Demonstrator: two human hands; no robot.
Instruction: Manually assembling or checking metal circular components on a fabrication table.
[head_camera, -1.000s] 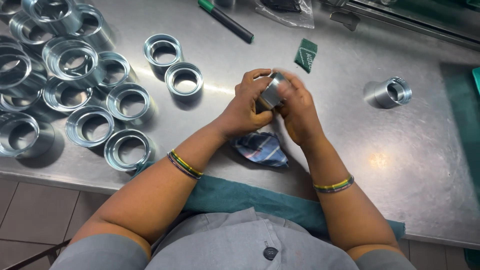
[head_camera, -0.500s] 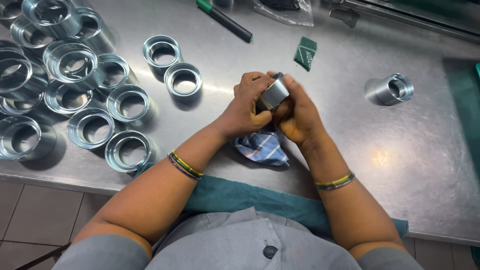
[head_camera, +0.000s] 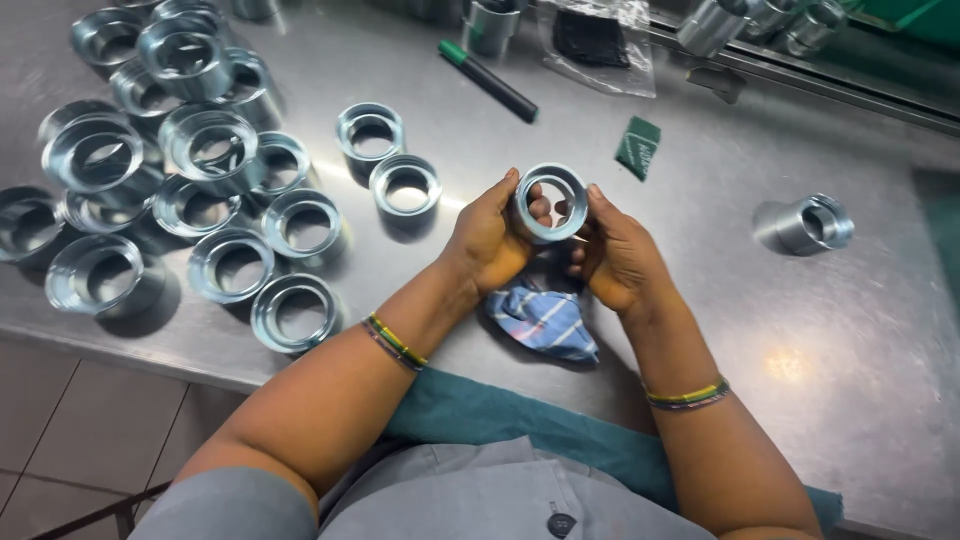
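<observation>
Fingers of both hands were clamped around the rim of a shiny metal ring (head_camera: 551, 202), held up just above the middle of the steel table (head_camera: 700, 300). The left hand (head_camera: 487, 240) gripped its left side with thumb and fingertips; the right hand (head_camera: 615, 255) gripped its right side the same way. A moment earlier the ring had been buried sideways between the palms, only its outer wall showing. Now it was turned so its open bore faced the camera, fingers visible through the hole, which suggested the inside was being looked over.

Directly beneath the hands, near the table's front edge, lay a crumpled blue checked cloth (head_camera: 545, 320). Each wrist wore thin coloured bangles.

Towards the left edge and back-left corner sat a crowd of similar metal rings (head_camera: 200, 180), some stacked, with two set slightly apart nearer the middle. A single metal sleeve (head_camera: 812, 224) lay on its side towards the right edge. Towards the back edge were a dark marker with a green cap (head_camera: 487, 80), a small green packet (head_camera: 637, 147) and a clear plastic bag (head_camera: 598, 40).
</observation>
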